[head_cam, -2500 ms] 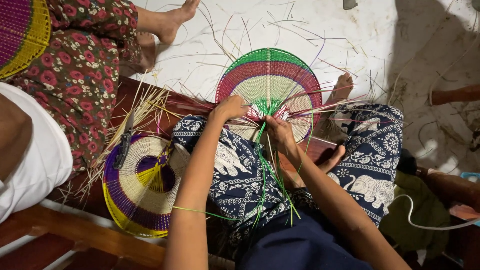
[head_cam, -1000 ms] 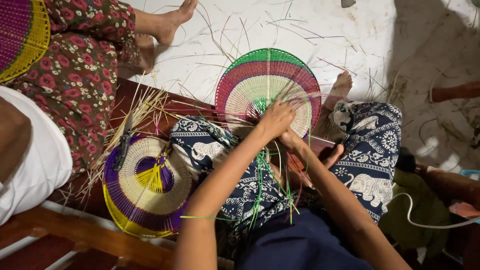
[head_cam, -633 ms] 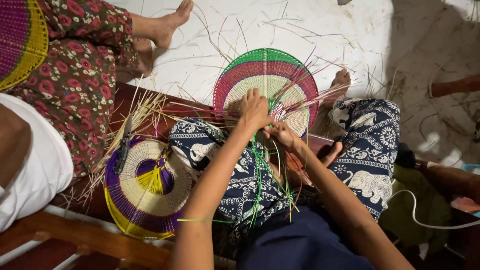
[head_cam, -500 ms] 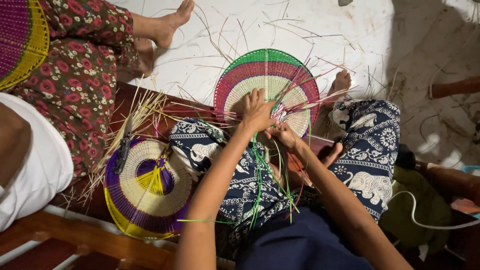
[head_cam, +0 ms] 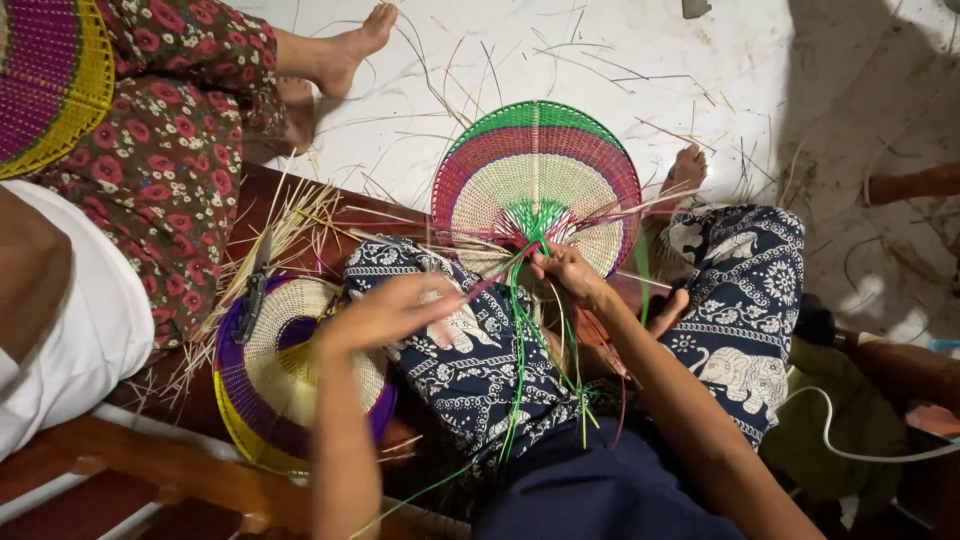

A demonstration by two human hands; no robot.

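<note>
— Hands first: how are they placed?

— Both are raised over the lap. The right hand [head_cam: 566,270] is closed in a pinch at the base of the woven fan [head_cam: 537,185], where the green strands [head_cam: 520,330] gather. The left hand [head_cam: 385,312] is held apart, out to the left, with its fingers curled narrowly around a thin pink strand [head_cam: 490,277] that is drawn taut toward the fan's base.

— Which way does the fan lie from them?

— It is spread ahead of the hands, beyond the knees, with its rounded edge pointing away and its narrow base turned toward the body. Its long axis is run from base to far rim, nearly straight away from the person. The right hand is touching it; the left is well apart and joined to it only by the strand.

— And the loose ends?

— The green strands are hung down from the base across the patterned trousers [head_cam: 470,360], between the two forearms.

— Anything else close by?

— A second fan [head_cam: 260,400], purple and yellow at the rim, is lying on the wooden bench [head_cam: 150,470] just below the left hand, with pale straw [head_cam: 270,240] scattered beside it. Another person's flowered trousers [head_cam: 170,150] are seen at the upper left, and a bare foot [head_cam: 350,45] is rested on the white floor [head_cam: 700,70].
</note>
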